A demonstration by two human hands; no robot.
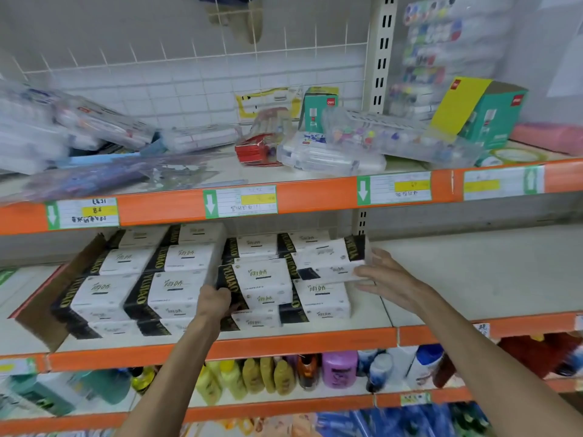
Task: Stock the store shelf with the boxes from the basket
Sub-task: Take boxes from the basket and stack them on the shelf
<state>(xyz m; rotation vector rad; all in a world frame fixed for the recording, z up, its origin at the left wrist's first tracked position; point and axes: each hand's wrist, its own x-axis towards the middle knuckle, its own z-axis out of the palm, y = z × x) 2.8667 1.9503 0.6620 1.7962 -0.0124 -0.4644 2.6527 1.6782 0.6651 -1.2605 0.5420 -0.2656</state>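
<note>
Boxes [176,279] on shelf [457,279], left hand [214,299] gripping one, right hand [391,279] touching another

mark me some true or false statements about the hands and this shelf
1. The left hand grips the front pack on the middle shelf. True.
2. The right hand hangs clear of the stock. False: its fingers touch the right end of the top pack.
3. The bottles stand on the shelf above the packs. False: they stand on the shelf below.
4. A cardboard flap lies at the left of the stacked packs. True.
</note>
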